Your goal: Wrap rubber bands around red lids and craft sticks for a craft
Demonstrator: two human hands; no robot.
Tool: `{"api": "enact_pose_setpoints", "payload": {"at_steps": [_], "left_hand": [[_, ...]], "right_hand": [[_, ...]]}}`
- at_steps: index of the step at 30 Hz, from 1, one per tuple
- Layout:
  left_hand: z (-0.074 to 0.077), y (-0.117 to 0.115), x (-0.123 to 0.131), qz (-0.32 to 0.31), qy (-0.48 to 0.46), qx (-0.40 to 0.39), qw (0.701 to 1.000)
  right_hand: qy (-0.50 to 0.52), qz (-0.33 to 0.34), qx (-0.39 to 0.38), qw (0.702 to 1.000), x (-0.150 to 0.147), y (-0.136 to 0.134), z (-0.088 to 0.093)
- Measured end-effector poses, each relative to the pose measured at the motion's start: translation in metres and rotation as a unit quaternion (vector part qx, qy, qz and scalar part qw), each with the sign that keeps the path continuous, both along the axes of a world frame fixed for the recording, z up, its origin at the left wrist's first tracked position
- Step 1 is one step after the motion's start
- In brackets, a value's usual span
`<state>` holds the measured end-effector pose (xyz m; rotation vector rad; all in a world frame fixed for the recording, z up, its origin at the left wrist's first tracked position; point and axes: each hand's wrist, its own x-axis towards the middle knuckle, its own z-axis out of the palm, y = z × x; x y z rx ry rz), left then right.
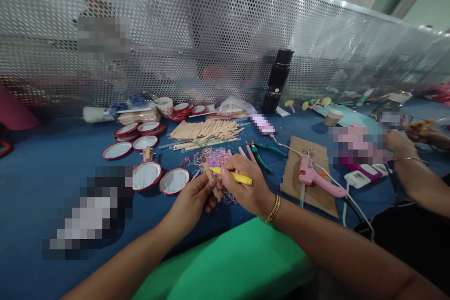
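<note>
Pinched in my left hand (pixel 195 195) is a wooden craft stick (pixel 210 176), tilted, with a darker upper end. My right hand (pixel 246 183) grips a yellow marker (pixel 241 177), its tip at or very close to the stick. Under and behind both hands lies a tangled pile of thin coloured rubber bands (pixel 214 154). Two red-rimmed jar lids (pixel 175 181) lie just left of my left hand. Green-handled pliers (pixel 262 155) rest beyond my right hand.
Many craft sticks (pixel 204 130) lie behind the bands. A pink glue gun (pixel 311 176) sits on cardboard (pixel 295 150), its white cord trailing. A black bottle (pixel 278 82) stands by the perforated metal screen (pixel 225 33). Another person's hand (pixel 402 145) works at right.
</note>
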<state>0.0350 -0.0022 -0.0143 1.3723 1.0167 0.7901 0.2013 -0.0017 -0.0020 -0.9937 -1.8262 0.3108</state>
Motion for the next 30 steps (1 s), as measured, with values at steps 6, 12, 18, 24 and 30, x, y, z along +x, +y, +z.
{"api": "enact_pose_setpoints", "payload": {"at_steps": [6, 12, 18, 24, 30], "left_hand": [[0.0067, -0.0021, 0.0008, 0.016, -0.008, -0.012, 1.0], [0.0035, -0.0005, 0.0014, 0.006, -0.006, -0.007, 1.0], [0.0019, -0.0002, 0.0014, 0.004, -0.005, -0.002, 1.0], [0.0042, -0.0007, 0.0004, 0.009, -0.003, -0.004, 1.0], [0.0046, -0.0001, -0.001, 0.013, -0.005, -0.017, 1.0]], "right_hand": [[0.025, 0.0, 0.002, 1.0, 0.0004, -0.0002, -0.0016], [0.015, 0.017, 0.0, 1.0, -0.0018, -0.0016, -0.0053], [0.004, 0.014, 0.003, 1.0, -0.0017, -0.0004, -0.0039], [0.013, -0.01, 0.001, 1.0, 0.001, 0.0014, -0.0003], [0.023, -0.002, 0.01, 1.0, 0.0013, -0.0002, -0.0022]]}}
